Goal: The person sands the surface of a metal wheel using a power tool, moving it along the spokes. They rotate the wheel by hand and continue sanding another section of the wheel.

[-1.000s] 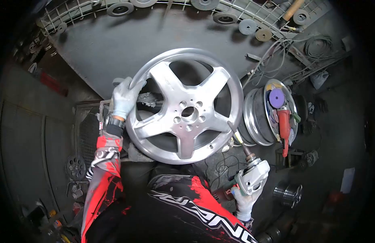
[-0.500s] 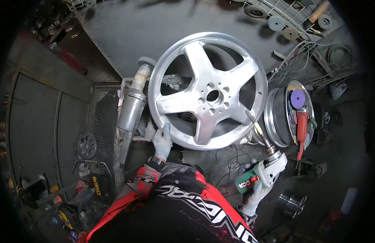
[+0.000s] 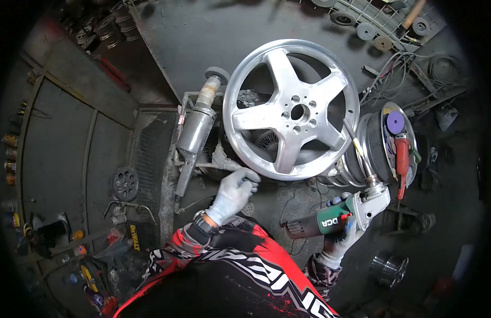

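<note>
Nearest, black-and-red jersey [image 3: 256,265] with white lettering. Just beyond, left hand [image 3: 236,195] in a pale glove, fingers bent near the lower edge of a five-spoke alloy wheel [image 3: 293,90], nothing visible in the grasp; contact with the rim and tightness of the curl impossible to tell. Right hand [image 3: 340,241], likewise gloved, clasped around the body of a green DCA grinder [image 3: 331,218], with a long narrow shaft [image 3: 364,161] angled up from its head to the right side of the wheel; touching or just short, not clear. In front of both hands, the wheel, bare-metal face towards the camera. Likely risks: shaft tip skidding and scoring that face, from a one-handed hold on so long a lever; wheel rocking, from lack of sure left-hand support; glove snagging, from a spinning shaft passing too close. To the right, red grinder [image 3: 402,161] with purple disc [image 3: 396,122], propped against stacked wheels [image 3: 375,140], probably prone to sliding off if bumped. Farthest, wire rack [image 3: 356,8] with abrasive discs [image 3: 365,31].
</note>
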`<state>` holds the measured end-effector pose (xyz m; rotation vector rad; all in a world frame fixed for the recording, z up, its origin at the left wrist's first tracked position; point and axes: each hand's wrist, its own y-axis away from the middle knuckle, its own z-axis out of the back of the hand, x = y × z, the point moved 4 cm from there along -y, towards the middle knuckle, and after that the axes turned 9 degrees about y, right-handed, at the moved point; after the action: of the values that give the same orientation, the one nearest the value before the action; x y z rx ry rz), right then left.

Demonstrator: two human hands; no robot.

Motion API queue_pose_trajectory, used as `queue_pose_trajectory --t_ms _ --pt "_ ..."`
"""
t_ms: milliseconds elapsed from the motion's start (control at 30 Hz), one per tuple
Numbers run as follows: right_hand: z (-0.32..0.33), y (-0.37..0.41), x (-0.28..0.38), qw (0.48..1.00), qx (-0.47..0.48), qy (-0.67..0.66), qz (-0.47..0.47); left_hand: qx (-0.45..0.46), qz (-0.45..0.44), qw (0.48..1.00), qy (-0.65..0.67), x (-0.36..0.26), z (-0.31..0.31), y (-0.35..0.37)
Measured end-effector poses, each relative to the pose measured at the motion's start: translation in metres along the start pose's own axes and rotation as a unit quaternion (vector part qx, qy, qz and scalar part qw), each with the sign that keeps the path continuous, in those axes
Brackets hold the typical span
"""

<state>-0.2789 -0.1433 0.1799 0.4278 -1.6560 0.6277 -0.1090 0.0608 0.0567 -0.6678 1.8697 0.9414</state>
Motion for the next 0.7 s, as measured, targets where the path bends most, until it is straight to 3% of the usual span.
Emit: queue_pose_trajectory --t_ms 67,200,300,333,400,433,467,533,600,700 --pt "-0.013 -0.001 0.012 1.0 -0.002 0.014 0.023 0.088 -0.042 0.995 -0.005 -0.025 -0.017 0.001" --pt "-0.036 -0.017 0.018 0.996 0.002 -0.087 0.031 0.237 -0.193 0.946 -0.113 -0.118 -0.05 -0.005" --pt "-0.059 -0.026 0.004 0.998 0.0 -0.069 0.008 0.305 -0.172 0.935 -0.052 -0.122 -0.059 -0.027" --pt "-0.07 -0.024 -0.001 1.0 0.012 -0.007 -0.026 0.318 -0.175 0.932 -0.006 -0.121 -0.058 -0.035" --pt "-0.099 -0.022 -0.006 0.996 -0.018 0.087 -0.005 0.345 -0.135 0.928 0.027 -0.115 -0.05 -0.048" --pt "-0.112 -0.018 -0.02 0.994 -0.064 0.077 -0.033 0.354 -0.099 0.928 0.055 -0.107 -0.046 -0.056" --pt "-0.12 -0.016 -0.034 0.993 -0.04 0.09 -0.059 0.363 -0.061 0.926 0.084 -0.097 -0.042 -0.064" --pt "-0.141 -0.007 -0.051 0.986 -0.058 0.101 -0.116 0.367 -0.072 0.922 0.098 -0.088 -0.033 -0.08" --pt "-0.151 0.0 -0.07 0.973 -0.084 0.005 -0.215 0.401 0.07 0.904 0.133 -0.078 -0.023 -0.089" --pt "-0.168 -0.001 -0.082 0.968 -0.088 -0.005 -0.235 0.396 0.096 0.902 0.142 -0.058 -0.013 -0.105"
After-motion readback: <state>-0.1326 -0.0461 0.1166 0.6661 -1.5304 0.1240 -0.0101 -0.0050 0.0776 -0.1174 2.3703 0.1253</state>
